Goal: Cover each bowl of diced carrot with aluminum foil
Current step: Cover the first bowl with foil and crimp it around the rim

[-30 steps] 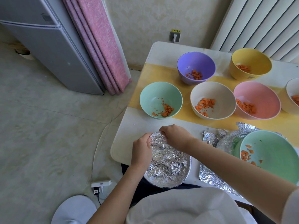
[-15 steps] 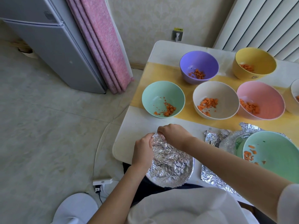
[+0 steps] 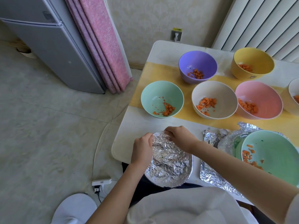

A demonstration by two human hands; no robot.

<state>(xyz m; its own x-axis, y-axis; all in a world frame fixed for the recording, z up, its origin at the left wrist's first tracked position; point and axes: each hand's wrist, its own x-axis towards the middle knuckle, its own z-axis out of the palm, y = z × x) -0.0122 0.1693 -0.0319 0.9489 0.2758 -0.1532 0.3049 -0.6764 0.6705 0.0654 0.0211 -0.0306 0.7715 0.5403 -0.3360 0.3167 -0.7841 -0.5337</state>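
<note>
One head-worn wide-angle camera looks forward and steeply down, close over the table's [image 3: 129,133] near left corner; the floor [image 3: 48,126] fills the left.

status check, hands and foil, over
Left hand and right hand pinch the foil at the far rim. Foil spans that bowl's top. Green bowl just beyond uncovered, clear of both hands.

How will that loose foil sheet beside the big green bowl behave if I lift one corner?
The foil sheet looks thin and creased, so probably very light and floppy, holding any new bends. The big green bowl seems to sit on part of it, so tugging might tear it.
</note>
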